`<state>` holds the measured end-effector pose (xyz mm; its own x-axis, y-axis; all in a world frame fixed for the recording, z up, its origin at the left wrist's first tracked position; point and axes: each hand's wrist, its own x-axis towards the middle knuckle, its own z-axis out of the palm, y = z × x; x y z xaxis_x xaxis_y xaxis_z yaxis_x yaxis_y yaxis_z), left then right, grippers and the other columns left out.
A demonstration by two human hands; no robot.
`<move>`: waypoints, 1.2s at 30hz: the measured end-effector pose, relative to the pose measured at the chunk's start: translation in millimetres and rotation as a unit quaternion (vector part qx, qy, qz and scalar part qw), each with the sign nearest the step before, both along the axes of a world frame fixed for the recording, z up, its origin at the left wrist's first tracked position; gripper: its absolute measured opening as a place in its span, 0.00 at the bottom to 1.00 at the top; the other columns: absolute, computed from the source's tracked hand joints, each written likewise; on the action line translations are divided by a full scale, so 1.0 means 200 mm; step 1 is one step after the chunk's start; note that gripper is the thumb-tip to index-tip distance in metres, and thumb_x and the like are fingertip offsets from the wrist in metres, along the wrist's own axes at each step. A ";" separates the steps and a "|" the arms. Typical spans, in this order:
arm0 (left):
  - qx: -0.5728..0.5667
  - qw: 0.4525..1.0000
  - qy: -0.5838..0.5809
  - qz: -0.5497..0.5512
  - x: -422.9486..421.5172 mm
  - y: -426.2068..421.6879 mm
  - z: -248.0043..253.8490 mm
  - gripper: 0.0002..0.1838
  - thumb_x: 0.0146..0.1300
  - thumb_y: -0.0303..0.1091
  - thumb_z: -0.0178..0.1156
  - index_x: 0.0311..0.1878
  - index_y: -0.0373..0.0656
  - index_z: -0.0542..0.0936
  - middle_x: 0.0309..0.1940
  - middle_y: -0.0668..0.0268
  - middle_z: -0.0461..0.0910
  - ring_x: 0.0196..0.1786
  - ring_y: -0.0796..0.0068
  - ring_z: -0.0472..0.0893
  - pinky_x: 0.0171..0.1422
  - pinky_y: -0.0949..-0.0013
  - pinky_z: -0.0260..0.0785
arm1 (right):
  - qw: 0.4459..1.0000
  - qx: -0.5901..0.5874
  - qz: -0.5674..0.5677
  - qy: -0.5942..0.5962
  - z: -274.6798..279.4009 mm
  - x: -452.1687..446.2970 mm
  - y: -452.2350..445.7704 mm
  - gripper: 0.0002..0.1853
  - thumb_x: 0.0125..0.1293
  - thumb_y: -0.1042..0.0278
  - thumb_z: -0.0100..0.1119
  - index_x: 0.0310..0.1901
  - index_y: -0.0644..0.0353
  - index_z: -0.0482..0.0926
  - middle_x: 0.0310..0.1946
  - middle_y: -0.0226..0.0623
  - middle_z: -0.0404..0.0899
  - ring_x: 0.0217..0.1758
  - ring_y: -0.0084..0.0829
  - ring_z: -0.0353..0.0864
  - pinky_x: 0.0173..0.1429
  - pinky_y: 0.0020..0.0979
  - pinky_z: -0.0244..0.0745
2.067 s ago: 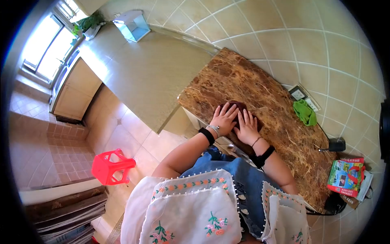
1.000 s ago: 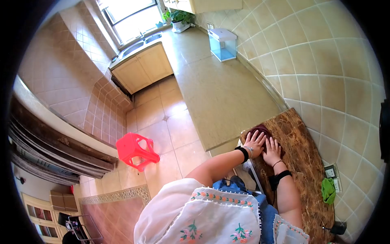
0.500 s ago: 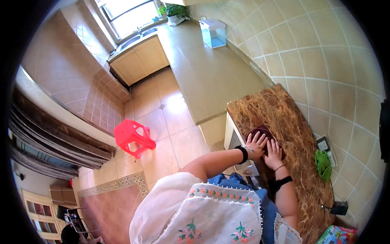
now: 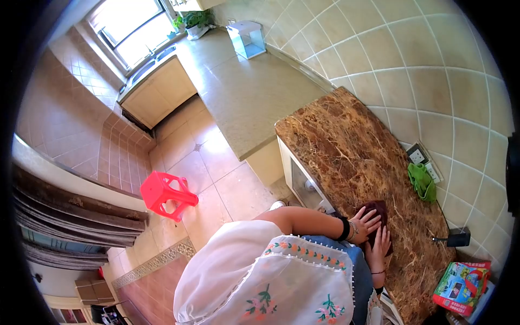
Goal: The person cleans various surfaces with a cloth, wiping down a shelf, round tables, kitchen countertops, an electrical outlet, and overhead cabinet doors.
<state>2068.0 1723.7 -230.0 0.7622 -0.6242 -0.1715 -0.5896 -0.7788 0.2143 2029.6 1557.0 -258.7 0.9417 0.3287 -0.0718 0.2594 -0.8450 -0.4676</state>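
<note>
A dark red cloth (image 4: 375, 207) lies on the brown marbled countertop (image 4: 346, 146), near its front edge. My left hand (image 4: 363, 225) rests flat on the cloth with its fingers spread. Beside it, my right hand (image 4: 378, 248) presses on the cloth's lower part, fingers stretched out. The hands are side by side and cover much of the cloth.
A green cloth (image 4: 422, 182) hangs by the wall sockets (image 4: 417, 156). A black adapter (image 4: 458, 239) and a colourful bag (image 4: 461, 287) are at the right. Beyond the marbled top is a beige counter (image 4: 254, 97) with a glass tank (image 4: 247, 40). A red stool (image 4: 167, 195) stands on the floor.
Both hands and the dark red cloth have moved along the marbled countertop, away from its end by the beige counter. The view has also shifted. The hands stay flat on the cloth.
</note>
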 end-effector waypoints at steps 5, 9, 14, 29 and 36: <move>-0.035 0.999 -0.031 -0.011 0.01 0.06 -0.04 0.37 0.60 0.52 0.55 0.69 0.46 0.59 0.73 0.63 0.49 0.75 0.59 0.43 0.75 0.47 0.32 | 0.995 -0.067 -0.036 0.065 0.10 0.02 0.09 0.38 0.64 0.56 0.53 0.71 0.55 0.47 0.72 0.44 0.40 0.75 0.50 0.38 0.72 0.58 0.39; -0.079 0.995 -0.066 -0.005 0.01 0.16 -0.07 0.37 0.59 0.50 0.57 0.69 0.46 0.60 0.71 0.63 0.52 0.75 0.59 0.45 0.75 0.49 0.34 | 0.995 -0.080 -0.010 0.051 0.11 0.06 0.15 0.39 0.64 0.58 0.55 0.70 0.58 0.46 0.72 0.45 0.38 0.75 0.50 0.38 0.72 0.57 0.40; -0.079 0.993 -0.080 0.044 0.03 0.38 0.01 0.36 0.58 0.47 0.57 0.68 0.47 0.61 0.71 0.64 0.54 0.74 0.60 0.48 0.75 0.50 0.36 | 0.997 -0.059 0.025 0.052 0.18 0.15 0.37 0.39 0.63 0.57 0.54 0.70 0.59 0.47 0.72 0.47 0.39 0.74 0.51 0.39 0.71 0.58 0.40; 0.017 0.974 -0.013 0.225 0.39 1.11 0.23 0.38 0.61 0.50 0.52 0.73 0.54 0.51 0.74 0.66 0.46 0.76 0.61 0.41 0.75 0.50 0.32 | 0.981 -0.060 0.180 0.031 0.27 0.78 1.13 0.48 0.57 0.47 0.58 0.72 0.54 0.41 0.73 0.43 0.36 0.76 0.46 0.32 0.74 0.53 0.33; 0.063 0.960 0.029 0.271 0.66 1.22 0.36 0.38 0.64 0.51 0.48 0.73 0.53 0.47 0.75 0.68 0.41 0.76 0.61 0.39 0.75 0.48 0.31 | 0.985 -0.055 0.164 0.018 0.26 1.10 1.32 0.50 0.54 0.44 0.61 0.72 0.50 0.43 0.74 0.39 0.37 0.76 0.45 0.35 0.73 0.53 0.35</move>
